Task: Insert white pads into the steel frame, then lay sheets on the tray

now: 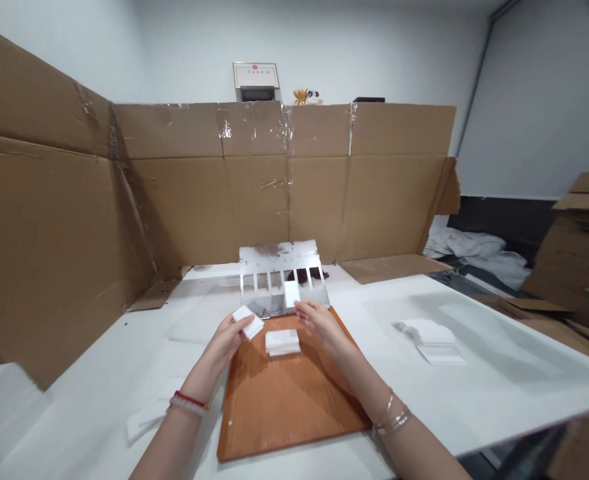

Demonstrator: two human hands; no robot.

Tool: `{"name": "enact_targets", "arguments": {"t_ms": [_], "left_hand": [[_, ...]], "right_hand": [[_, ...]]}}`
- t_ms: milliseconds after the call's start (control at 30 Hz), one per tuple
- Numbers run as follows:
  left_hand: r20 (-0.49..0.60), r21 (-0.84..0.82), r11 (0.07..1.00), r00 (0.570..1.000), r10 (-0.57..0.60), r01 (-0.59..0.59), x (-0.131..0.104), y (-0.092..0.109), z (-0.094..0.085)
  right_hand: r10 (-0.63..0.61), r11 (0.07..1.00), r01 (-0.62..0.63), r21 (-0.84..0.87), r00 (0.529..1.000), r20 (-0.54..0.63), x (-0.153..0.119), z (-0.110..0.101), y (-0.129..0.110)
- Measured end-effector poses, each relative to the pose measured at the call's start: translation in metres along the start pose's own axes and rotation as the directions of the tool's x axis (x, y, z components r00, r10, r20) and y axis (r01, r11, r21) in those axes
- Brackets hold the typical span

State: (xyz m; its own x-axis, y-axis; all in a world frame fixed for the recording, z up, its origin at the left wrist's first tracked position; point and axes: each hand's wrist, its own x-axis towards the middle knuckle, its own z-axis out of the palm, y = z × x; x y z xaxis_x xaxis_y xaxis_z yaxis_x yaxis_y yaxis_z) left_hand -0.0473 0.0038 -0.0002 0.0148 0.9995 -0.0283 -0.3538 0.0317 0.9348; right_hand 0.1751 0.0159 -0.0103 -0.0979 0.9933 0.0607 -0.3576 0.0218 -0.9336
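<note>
My left hand (230,337) is closed on a small stack of white cards (248,321) above the back left corner of a reddish-brown wooden board (284,407). Between thumb and fingers, my right hand (317,320) pinches a white card (291,294) by its lower right edge. That card is held upright in front of a slotted metal rack (279,257), which stands at the board's far edge. On the board between my hands lies another stack of white cards (282,341).
Fanned white cards or sheets (434,340) lie on the white table (374,373) at right. More white pieces (147,417) are by my left forearm. Tall cardboard walls (199,207) enclose the back and left. A dark object (307,274) sits behind the rack.
</note>
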Motion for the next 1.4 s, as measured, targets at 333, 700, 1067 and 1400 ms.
{"name": "enact_targets", "arguments": {"t_ms": [333,700,1067,1400], "left_hand": [[-0.023,0.01,1.0,1.0,-0.011,0.012,0.0004,0.0017,0.001],[-0.02,0.014,1.0,1.0,-0.012,0.012,-0.0004,0.0032,0.0011],[0.0,0.029,0.999,1.0,-0.024,0.024,0.0028,0.0019,-0.0005],[0.003,0.037,0.999,1.0,-0.028,0.028,0.0026,0.0004,-0.0016]], "right_hand": [[0.039,0.998,-0.038,0.041,0.999,-0.019,0.0001,-0.0013,0.0001],[0.031,0.996,-0.031,0.079,1.0,0.0,0.0039,-0.0023,0.0021],[0.03,0.996,-0.03,0.087,1.0,-0.002,0.0041,-0.0024,0.0032],[0.029,0.997,-0.03,0.076,0.999,0.012,0.0031,-0.0025,0.0008]]}}
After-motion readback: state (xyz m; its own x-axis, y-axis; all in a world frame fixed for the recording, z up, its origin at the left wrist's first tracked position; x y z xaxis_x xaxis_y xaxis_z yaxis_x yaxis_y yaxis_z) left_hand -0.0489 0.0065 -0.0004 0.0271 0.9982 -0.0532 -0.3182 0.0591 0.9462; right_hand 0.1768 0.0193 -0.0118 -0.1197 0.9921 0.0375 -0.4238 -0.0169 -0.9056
